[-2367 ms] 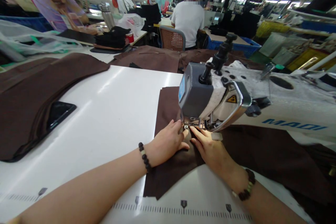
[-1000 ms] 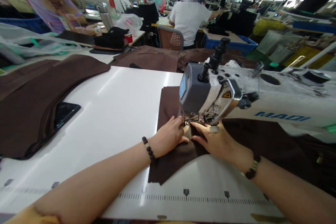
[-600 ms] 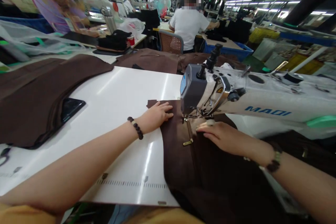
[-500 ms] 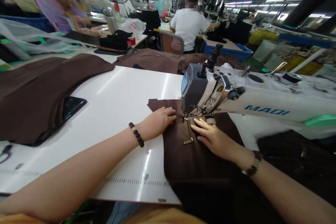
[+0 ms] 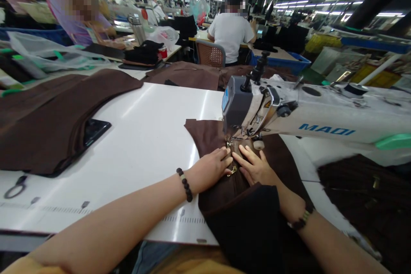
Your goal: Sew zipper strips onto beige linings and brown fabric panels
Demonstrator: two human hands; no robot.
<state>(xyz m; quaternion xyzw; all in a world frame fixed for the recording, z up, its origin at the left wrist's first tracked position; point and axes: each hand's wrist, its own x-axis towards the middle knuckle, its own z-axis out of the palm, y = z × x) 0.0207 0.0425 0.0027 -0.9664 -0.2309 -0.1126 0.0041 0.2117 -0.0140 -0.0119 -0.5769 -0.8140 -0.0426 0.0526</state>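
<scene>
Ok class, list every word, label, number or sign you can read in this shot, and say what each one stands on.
"MADI": blue capitals on the arm of the sewing machine.
Display on the machine's head: blue, too small to read.
Scale marks along the white table's edge: printed ticks, any figures too blurred to read.

Under your hands the dark brown fabric (image 5: 208,132) contrasts with the white table (image 5: 150,115), the white sewing machine arm (image 5: 321,113) carries blue lettering (image 5: 326,129), and the bracelet (image 5: 184,185) at lower centre mixes dark and pale beads.
</scene>
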